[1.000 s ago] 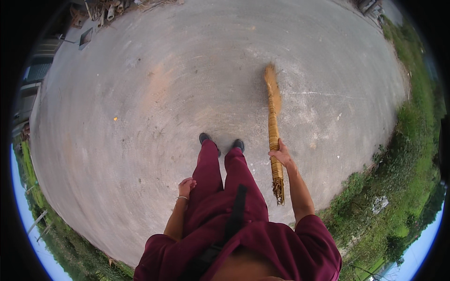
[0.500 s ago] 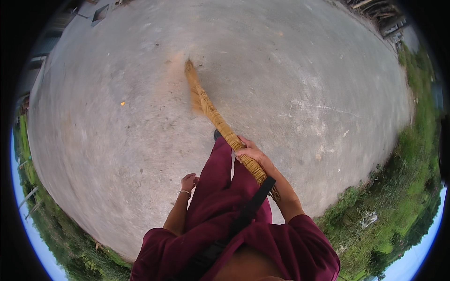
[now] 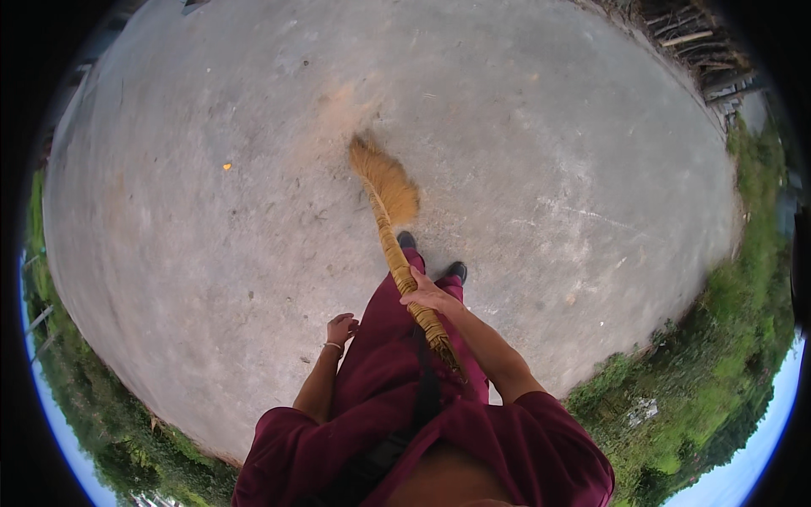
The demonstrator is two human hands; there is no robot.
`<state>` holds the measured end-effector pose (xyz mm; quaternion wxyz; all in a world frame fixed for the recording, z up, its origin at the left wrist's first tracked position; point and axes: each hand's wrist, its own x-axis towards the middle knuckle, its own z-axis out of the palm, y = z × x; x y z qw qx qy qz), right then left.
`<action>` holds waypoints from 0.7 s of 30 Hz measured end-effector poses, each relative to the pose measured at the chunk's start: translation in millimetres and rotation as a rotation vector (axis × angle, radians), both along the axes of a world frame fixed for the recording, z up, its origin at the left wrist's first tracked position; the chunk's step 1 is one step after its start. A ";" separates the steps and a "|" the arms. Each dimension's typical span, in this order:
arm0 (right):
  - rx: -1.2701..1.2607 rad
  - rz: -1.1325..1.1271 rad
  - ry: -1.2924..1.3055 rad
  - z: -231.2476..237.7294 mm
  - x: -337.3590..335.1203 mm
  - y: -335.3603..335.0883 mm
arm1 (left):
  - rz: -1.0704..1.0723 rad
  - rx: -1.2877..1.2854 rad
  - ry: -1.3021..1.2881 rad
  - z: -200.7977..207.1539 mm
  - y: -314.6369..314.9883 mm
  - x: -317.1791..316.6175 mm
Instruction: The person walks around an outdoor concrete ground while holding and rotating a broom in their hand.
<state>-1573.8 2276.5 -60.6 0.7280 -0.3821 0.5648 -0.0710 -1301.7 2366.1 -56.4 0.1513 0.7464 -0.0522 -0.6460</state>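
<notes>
A straw broom (image 3: 385,228) with a bound, golden-brown handle reaches forward from me, its bristles spread in a fan on the concrete. My right hand (image 3: 425,291) is wrapped round the handle, in front of my maroon trousers (image 3: 376,372). The handle's butt end points back toward my waist. Beside my left thigh hangs my left hand (image 3: 341,328), a bracelet on its wrist, fingers loosely bent and slightly apart, with nothing in them. My dark shoes (image 3: 457,270) show just behind the bristles.
The grey concrete ground (image 3: 253,228) stretches around me, with a small yellow bit (image 3: 226,166) lying at left. Grass and bushes (image 3: 676,380) border it on the right. A pile of wood (image 3: 697,42) sits at the far right.
The broom's bristles have swung right and closer to my feet, now fanned out wider. My right hand has shifted left with the handle. My left hand has hardly moved.
</notes>
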 end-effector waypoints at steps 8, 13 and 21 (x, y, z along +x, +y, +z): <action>0.298 -0.378 -0.610 66.6 -14.3 -61.1 | 0.041 -0.010 -0.016 -5.7 -2.3 25.4; -0.081 -0.177 -0.193 83.5 -61.2 -10.4 | 0.058 -0.030 -0.010 -2.3 -16.2 16.4; 0.349 -0.428 -0.369 50.3 -41.7 -22.2 | -0.043 -0.004 -0.027 -3.2 -37.0 -7.1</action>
